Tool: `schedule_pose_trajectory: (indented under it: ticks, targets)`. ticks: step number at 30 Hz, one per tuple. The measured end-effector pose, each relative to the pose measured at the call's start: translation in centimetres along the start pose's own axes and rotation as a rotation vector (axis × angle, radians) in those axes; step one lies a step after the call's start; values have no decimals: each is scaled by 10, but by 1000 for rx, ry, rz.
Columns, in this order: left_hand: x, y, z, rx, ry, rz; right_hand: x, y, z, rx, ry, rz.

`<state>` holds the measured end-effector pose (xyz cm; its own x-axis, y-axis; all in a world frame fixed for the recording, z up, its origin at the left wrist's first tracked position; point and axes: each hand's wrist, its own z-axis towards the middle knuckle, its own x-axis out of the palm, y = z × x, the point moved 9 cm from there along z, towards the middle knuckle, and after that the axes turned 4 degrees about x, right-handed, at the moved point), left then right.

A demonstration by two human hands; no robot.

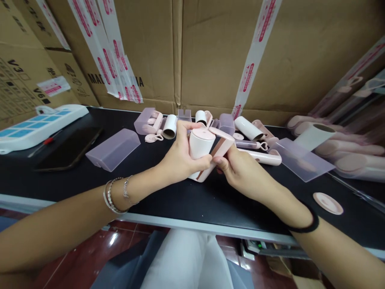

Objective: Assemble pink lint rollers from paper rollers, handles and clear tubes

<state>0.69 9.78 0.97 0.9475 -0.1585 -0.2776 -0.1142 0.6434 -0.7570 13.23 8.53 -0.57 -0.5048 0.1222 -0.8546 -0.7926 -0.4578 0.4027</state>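
My left hand (183,154) is closed around a white cylinder with a pale pink round cap (201,144), thumb across its front. My right hand (240,166) grips a pale pink curved casing (221,148) from its right side, thumb near the lower edge. A brown strip shows along the casing's inner side. Cylinder and casing are held together side by side, above the black table; whether they are joined I cannot tell. Just behind my hands lie a white tube (170,126), another white tube (248,128) and a pink handle (261,157).
Translucent purple covers lie left (114,148) and right (300,158) on the black tabletop (180,204). At left are a dark phone (70,148), a screwdriver (48,141) and a white power strip (45,124). A pink disc (327,203) sits at right. Cardboard boxes (207,60) stand behind.
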Motion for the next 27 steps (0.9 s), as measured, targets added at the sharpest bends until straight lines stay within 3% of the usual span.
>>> schedule_pose_trajectory:
  ticks: [11,17,23,27]
  targets:
    - [4,-7,-4,86,80,37,-4,6,-2,-114,-150,-31]
    - [3,-12,-5,31,22,-182,-13,12,-1,-186,-129,107]
    - [14,-14,-5,-29,103,-288,-37,22,-5,-263,-282,300]
    - [-5,-16,2,13,-34,-291,-38,13,-4,-209,-298,239]
